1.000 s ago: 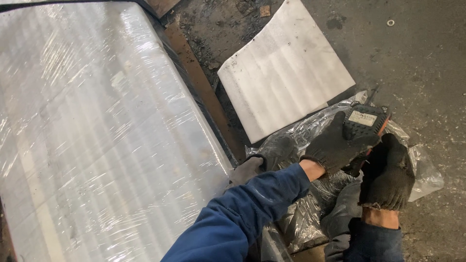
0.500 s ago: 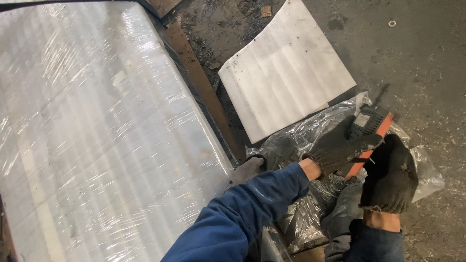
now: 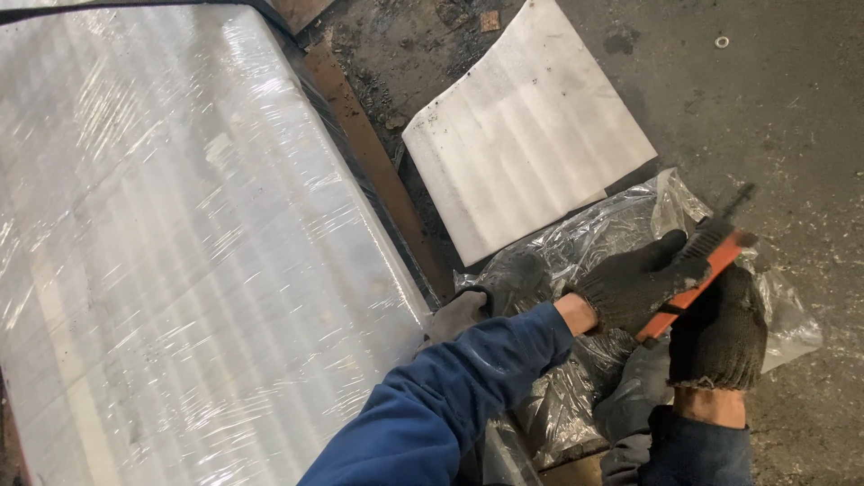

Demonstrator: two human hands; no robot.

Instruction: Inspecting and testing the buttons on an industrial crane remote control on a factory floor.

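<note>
On the near right of the floor, my left hand [image 3: 634, 286] and right hand [image 3: 720, 328] were both closed around the orange tool [image 3: 697, 286], above crumpled plastic film [image 3: 585, 243]; the large pallet [image 3: 180, 270] at left remained fully wrapped.

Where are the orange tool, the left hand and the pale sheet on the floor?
orange tool [image 3: 691, 290], head view, on its orange body between the gloves.
left hand [image 3: 630, 283], head view, on the back of the dark glove.
pale sheet [image 3: 526, 135], head view, on the middle of its ribbed face.
</note>
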